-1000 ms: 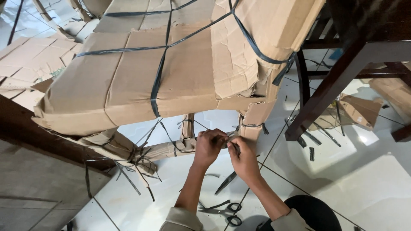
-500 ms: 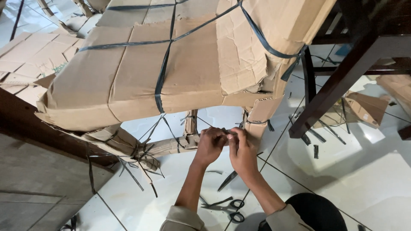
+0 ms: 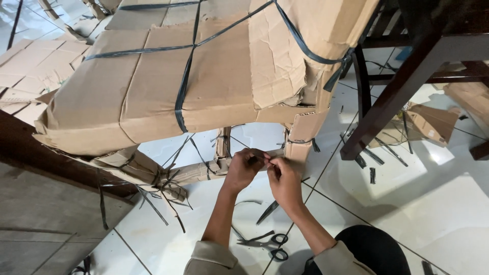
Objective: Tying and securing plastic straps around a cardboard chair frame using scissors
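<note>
1. Here, in the head view, the left hand (image 3: 243, 170) and right hand (image 3: 284, 179) meet fingertip to fingertip, both pinched shut on the cardboard-wrapped rail (image 3: 201, 171) of the wrapped chair (image 3: 204, 76).
2. Scissors (image 3: 270, 243) lie on the floor at six o'clock from the hands.

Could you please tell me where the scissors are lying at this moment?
In the head view, the scissors lie on the white tiled floor at bottom centre, between the person's forearms, below both hands.
</note>
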